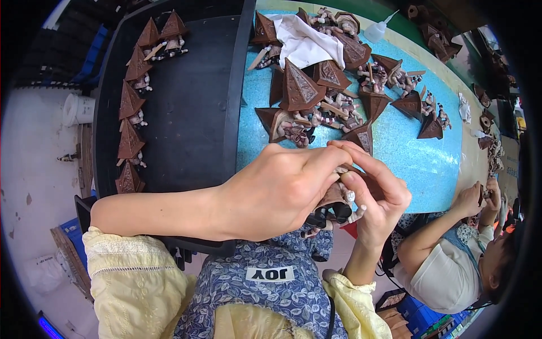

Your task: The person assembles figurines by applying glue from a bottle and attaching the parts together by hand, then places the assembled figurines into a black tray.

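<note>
Close in front of my body, both hands are closed around a small painted figurine [334, 199]. Brown clothing, black boots and pale limbs show on it below my fingers. My left hand [285, 183] reaches across from the left and pinches its upper part, the fingers hiding much of it. My right hand [379, 195] grips it from the right, thumb and fingertips meeting those of the left. Just beyond my hands, brown pointed, roof-like pieces [302, 85] with small figures attached lie crowded on a blue work surface [418, 169].
A black tray [180, 107] on the left holds a row of brown pointed pieces [131, 141] along its left side. White cloth [307, 39] lies over the pile, near a clear squeeze bottle [377, 29]. On the right a co-worker [446, 265] handles a small brown piece.
</note>
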A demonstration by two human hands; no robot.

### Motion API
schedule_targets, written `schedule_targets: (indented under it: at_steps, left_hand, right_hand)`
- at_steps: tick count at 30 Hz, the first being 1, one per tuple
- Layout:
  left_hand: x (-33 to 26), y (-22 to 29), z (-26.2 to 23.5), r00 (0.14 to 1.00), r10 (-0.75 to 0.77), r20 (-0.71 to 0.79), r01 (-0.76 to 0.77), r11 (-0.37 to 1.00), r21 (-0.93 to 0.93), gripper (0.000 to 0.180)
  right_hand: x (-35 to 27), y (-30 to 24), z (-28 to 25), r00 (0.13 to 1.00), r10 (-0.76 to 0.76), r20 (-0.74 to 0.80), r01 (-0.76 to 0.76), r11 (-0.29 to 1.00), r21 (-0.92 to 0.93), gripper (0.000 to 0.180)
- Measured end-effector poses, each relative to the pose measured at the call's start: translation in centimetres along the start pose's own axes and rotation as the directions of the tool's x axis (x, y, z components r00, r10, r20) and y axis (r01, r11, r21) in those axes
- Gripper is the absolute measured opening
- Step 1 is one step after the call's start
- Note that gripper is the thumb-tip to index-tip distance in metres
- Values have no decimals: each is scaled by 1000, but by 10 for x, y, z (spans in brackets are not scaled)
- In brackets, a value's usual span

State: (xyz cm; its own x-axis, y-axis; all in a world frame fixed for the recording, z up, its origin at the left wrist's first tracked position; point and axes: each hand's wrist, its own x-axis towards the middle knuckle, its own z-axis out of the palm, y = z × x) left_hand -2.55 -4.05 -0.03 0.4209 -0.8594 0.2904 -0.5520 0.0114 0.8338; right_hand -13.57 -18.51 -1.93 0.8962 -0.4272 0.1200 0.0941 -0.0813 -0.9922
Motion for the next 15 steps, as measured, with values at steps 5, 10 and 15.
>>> schedule_targets:
  at_steps: [5, 10, 15]
  left_hand:
    - [-1, 0, 1, 1000, 6, 1, -6, 1000, 6, 25]
    - [-2, 0, 2, 1000, 22, -7, -22, 1000, 13, 25]
    - [-1, 0, 0, 999, 35, -19, -35, 999, 28, 24]
  right_hand:
    - [-1, 3, -1, 1000, -27, -4, 27, 999, -20, 30]
    - [-1, 7, -1, 996, -85, 0, 85, 994, -63, 31]
    - [2, 4, 0, 995, -98, -4, 98, 993, -72, 31]
